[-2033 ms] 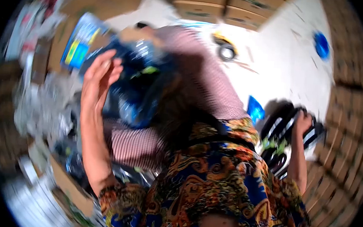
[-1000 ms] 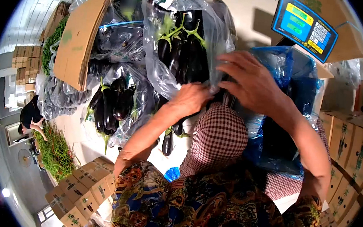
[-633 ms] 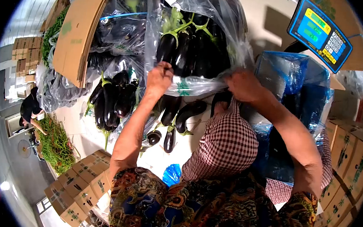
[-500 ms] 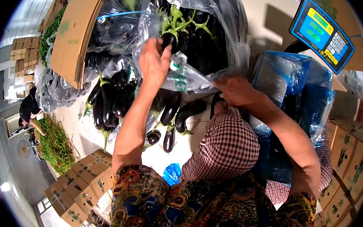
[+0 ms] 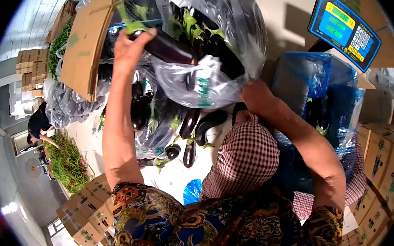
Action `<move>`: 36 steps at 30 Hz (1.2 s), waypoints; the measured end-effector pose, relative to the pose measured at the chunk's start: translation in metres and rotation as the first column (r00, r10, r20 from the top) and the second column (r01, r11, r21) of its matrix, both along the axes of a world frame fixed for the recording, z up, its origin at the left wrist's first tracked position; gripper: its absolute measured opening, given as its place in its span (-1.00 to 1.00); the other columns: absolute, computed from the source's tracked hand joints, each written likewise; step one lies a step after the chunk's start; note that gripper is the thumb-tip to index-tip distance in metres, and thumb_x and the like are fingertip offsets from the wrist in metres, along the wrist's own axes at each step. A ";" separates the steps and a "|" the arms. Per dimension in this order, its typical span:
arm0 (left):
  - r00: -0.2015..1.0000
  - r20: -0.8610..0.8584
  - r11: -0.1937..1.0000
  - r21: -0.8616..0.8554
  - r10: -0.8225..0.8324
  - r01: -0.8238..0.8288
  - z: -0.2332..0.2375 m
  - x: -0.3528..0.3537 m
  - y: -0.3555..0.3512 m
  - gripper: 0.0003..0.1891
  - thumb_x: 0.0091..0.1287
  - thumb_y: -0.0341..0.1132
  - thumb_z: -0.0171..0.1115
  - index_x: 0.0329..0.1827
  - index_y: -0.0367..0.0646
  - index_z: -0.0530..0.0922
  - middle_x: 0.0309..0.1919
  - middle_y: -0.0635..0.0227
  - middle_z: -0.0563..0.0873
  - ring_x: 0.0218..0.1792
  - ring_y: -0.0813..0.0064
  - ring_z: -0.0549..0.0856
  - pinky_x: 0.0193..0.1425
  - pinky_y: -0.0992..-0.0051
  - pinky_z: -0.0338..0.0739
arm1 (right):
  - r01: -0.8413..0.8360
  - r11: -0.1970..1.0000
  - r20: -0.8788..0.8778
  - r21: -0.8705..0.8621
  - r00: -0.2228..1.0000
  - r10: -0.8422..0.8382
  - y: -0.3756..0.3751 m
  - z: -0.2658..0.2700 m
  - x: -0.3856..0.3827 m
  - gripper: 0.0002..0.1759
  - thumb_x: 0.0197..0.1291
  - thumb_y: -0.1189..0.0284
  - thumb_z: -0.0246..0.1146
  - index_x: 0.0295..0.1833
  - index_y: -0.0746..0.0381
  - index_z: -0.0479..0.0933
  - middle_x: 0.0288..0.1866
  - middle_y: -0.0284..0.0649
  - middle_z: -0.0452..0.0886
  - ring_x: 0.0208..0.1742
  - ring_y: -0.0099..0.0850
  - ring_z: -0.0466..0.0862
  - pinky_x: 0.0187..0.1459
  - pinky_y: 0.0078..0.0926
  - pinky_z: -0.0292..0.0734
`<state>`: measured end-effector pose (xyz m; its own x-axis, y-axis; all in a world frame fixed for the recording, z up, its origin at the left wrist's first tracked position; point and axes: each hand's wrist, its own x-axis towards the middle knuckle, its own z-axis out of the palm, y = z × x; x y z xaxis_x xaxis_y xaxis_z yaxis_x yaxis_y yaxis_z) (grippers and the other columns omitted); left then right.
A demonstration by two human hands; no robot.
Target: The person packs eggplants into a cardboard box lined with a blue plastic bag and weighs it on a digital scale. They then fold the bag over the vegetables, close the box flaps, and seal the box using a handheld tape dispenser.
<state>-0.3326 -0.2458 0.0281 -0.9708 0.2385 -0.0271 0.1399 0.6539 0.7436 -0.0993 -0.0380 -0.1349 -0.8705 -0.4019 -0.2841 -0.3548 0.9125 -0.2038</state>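
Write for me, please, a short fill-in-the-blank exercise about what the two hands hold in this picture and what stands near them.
1. The left hand holds a long glossy eggplant whose skin is dark ____.
2. The right hand grips the edge of a clear bag made of ____.
3. The digital weighing scale at the upper right has a ____ face.
4. The flat brown sheets at the upper left are made of ____.
Missing words: purple; plastic; blue; cardboard.
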 end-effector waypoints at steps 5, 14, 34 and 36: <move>0.951 0.307 0.750 0.638 -0.039 -0.175 0.039 -0.004 -0.018 -0.72 0.25 -0.19 0.33 -0.07 -0.14 0.57 -0.30 0.43 0.68 -0.35 0.60 0.64 -0.47 0.58 0.48 | -0.004 0.996 -0.001 -0.091 1.000 0.004 0.012 0.004 0.013 -0.85 0.02 0.45 0.22 -0.25 0.19 0.60 -0.23 -0.20 0.61 -0.09 -0.21 0.61 -0.05 -0.20 0.54; 0.980 0.024 0.606 0.789 -0.198 0.103 0.054 0.085 0.039 -0.48 0.20 -0.37 0.36 0.20 -0.13 0.35 -0.11 0.32 0.59 -0.16 0.45 0.63 -0.15 0.38 0.60 | 0.498 0.020 0.484 -0.867 0.849 -0.211 0.024 0.131 0.027 -0.56 0.31 0.12 0.19 0.06 0.28 0.53 0.02 -0.11 0.63 0.09 -0.23 0.62 0.04 -0.25 0.57; 0.475 0.143 0.463 0.578 -0.868 0.672 0.051 0.236 0.183 -0.40 0.25 -0.26 0.37 0.30 -0.27 0.35 -0.04 0.20 0.66 -0.02 0.40 0.67 0.05 0.42 0.58 | 0.064 -0.833 0.560 -0.549 0.768 -0.310 0.150 0.185 0.138 -0.17 0.38 -0.16 -0.14 0.37 0.39 0.26 0.10 0.09 0.57 0.06 -0.14 0.65 0.01 -0.19 0.66; 0.482 0.086 0.439 0.573 -0.872 0.692 0.043 0.254 0.200 -0.30 0.19 -0.17 0.43 0.33 -0.26 0.32 -0.08 0.19 0.66 -0.05 0.38 0.67 0.03 0.38 0.59 | -0.076 -0.841 0.497 -0.536 0.777 -0.387 0.145 0.188 0.142 -0.36 0.41 0.00 -0.01 0.28 0.35 0.35 0.10 0.15 0.57 0.04 -0.09 0.66 0.07 -0.22 0.63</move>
<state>-0.0788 -0.0462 0.0715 -0.2886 0.9569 0.0310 0.1205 0.0041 0.9927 0.0426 0.1068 0.0528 -0.8234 0.5670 -0.0230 -0.4724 -0.7074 -0.5258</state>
